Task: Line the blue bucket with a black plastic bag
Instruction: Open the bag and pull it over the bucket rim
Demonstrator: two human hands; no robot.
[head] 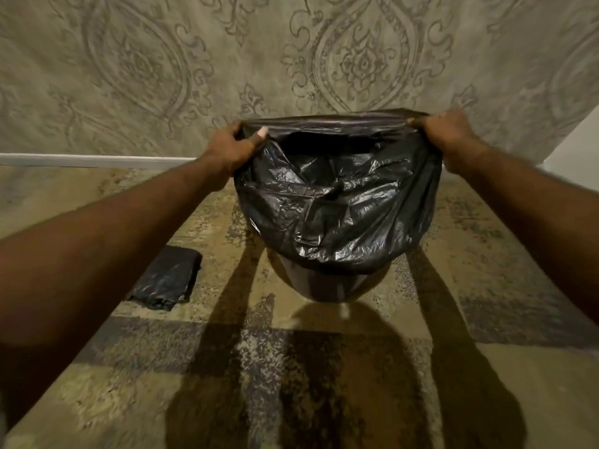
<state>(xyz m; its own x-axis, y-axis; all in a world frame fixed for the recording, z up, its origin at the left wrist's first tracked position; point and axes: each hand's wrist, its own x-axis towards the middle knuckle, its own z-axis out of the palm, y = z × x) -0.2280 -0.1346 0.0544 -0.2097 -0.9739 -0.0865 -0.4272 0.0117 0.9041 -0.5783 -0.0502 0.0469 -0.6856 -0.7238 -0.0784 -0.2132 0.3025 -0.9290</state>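
A crinkled black plastic bag [340, 202] is draped over the bucket [324, 285], whose dark lower wall shows below the bag's hem. The bucket stands on the carpet near the wall. My left hand [231, 147] grips the bag's mouth at its left edge, thumb on top. My right hand [449, 131] grips the mouth at the right edge. Between them the far edge of the mouth is stretched taut, and the opening shows dark. The bucket's rim is hidden under the plastic.
A folded pack of black bags [168, 277] lies on the patterned carpet [291, 367] to the bucket's left. A wall with an ornamental pattern [291, 53] and a white baseboard [90, 161] stands right behind the bucket.
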